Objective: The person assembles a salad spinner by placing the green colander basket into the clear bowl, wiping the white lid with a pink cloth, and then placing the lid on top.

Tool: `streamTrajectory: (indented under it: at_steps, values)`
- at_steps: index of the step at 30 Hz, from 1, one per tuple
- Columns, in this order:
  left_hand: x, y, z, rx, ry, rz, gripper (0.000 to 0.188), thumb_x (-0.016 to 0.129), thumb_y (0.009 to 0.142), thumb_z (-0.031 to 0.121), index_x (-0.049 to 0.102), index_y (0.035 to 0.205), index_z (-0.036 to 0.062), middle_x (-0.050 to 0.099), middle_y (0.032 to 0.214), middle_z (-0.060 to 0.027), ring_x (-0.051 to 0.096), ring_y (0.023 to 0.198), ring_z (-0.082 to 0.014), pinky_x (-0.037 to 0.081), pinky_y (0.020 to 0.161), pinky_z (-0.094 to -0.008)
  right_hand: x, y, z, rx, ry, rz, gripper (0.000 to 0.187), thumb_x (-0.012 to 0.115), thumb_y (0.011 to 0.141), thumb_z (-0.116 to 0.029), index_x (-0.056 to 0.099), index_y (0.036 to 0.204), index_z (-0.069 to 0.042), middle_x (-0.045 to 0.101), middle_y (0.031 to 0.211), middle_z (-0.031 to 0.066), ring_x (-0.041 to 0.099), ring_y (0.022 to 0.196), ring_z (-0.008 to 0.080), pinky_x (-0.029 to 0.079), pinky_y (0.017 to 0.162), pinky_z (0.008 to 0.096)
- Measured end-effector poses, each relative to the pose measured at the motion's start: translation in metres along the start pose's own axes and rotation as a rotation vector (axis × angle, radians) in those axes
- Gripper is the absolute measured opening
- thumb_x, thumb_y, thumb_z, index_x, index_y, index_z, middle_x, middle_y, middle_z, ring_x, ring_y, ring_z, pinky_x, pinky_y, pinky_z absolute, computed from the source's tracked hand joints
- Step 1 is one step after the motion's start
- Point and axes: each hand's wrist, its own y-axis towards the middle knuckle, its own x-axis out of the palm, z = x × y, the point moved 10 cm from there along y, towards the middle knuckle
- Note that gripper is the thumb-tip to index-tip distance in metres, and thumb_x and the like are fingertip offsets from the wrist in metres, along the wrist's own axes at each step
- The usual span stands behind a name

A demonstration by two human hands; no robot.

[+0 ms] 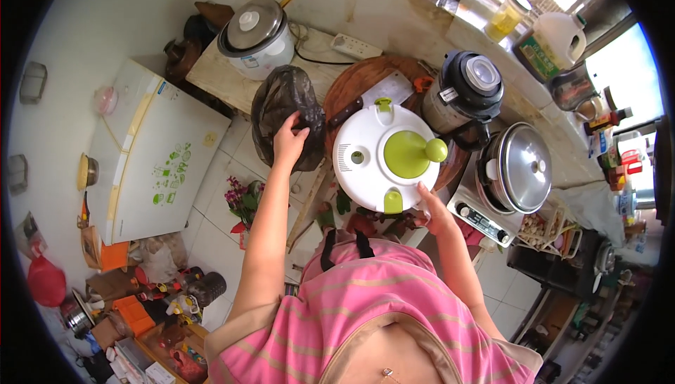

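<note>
My left hand [290, 143] pinches the near side of a crumpled black plastic bag [271, 96], which hangs beside the counter's edge. In front of me is a salad spinner [362, 138], seen from above, with a white round lid and a green crank with a knob [408, 155]. My right hand [437, 214] grips the spinner's near right rim, the thumb on top and the other fingers partly hidden below. Behind the spinner, a cleaver [387, 90] with a dark handle lies on a round wooden chopping board [344, 88].
A rice cooker [256, 50] stands at the far left of the counter, near a power strip [356, 46]. To the right are a pressure cooker [464, 96] and a lidded pan [520, 166] on an electric cooker [478, 222]. A white fridge [155, 159] stands at left; bottles line the windowsill.
</note>
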Motion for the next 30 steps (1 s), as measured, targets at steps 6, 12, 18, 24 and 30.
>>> streamTrajectory:
  at_steps: [6, 12, 18, 24, 30]
  values:
    - [0.014, 0.018, 0.017, -0.055, 0.057, -0.127, 0.052, 0.071, 0.085, 0.016, 0.054, 0.132, 0.0026, 0.063, 0.125, -0.0133, 0.065, 0.103, -0.0194, 0.049, 0.090, -0.0308, 0.010, 0.025, 0.018, 0.069, 0.108, -0.153, 0.075, 0.070, 0.075, -0.064, 0.043, 0.131, -0.021, 0.053, 0.090, -0.0016, 0.049, 0.068, 0.0117, 0.046, 0.054, 0.0330]
    - [0.007, 0.013, 0.048, 0.176, 0.207, 0.011, 0.047, 0.077, 0.077, 0.028, 0.063, 0.114, 0.0017, 0.067, 0.106, -0.0176, 0.064, 0.098, -0.0319, 0.049, 0.086, -0.0371, 0.018, 0.003, 0.001, -0.073, 0.143, -0.103, 0.072, 0.070, 0.078, -0.058, 0.040, 0.132, -0.020, 0.050, 0.086, -0.0024, 0.045, 0.058, 0.0084, 0.042, 0.046, 0.0256]
    - [0.011, -0.003, 0.066, 0.116, 0.208, -0.032, 0.021, 0.069, 0.086, 0.016, 0.058, 0.098, 0.0028, 0.064, 0.110, -0.0180, 0.059, 0.106, -0.0367, 0.046, 0.089, -0.0418, 0.009, 0.007, 0.011, -0.117, 0.191, -0.089, 0.068, 0.069, 0.080, -0.054, 0.042, 0.131, -0.018, 0.053, 0.086, -0.0016, 0.046, 0.057, 0.0088, 0.043, 0.045, 0.0246]
    - [0.040, -0.051, 0.149, 0.732, 0.399, -0.013, 0.020, 0.068, 0.078, 0.005, 0.054, 0.092, 0.0069, 0.057, 0.122, -0.0149, 0.053, 0.113, -0.0359, 0.046, 0.092, -0.0441, -0.015, 0.031, 0.057, -0.217, 0.323, -0.240, 0.063, 0.066, 0.082, -0.052, 0.052, 0.121, -0.005, 0.061, 0.083, 0.0029, 0.056, 0.058, 0.0110, 0.045, 0.042, 0.0244]
    - [0.101, -0.087, 0.139, 0.851, 0.548, -0.272, 0.022, 0.068, 0.076, 0.006, 0.056, 0.095, 0.0078, 0.052, 0.132, -0.0123, 0.041, 0.132, -0.0323, 0.035, 0.107, -0.0520, -0.033, 0.016, 0.086, -0.298, 0.502, -0.304, 0.068, 0.070, 0.077, -0.050, 0.050, 0.124, -0.006, 0.065, 0.088, 0.0060, 0.061, 0.058, 0.0141, 0.046, 0.043, 0.0238]
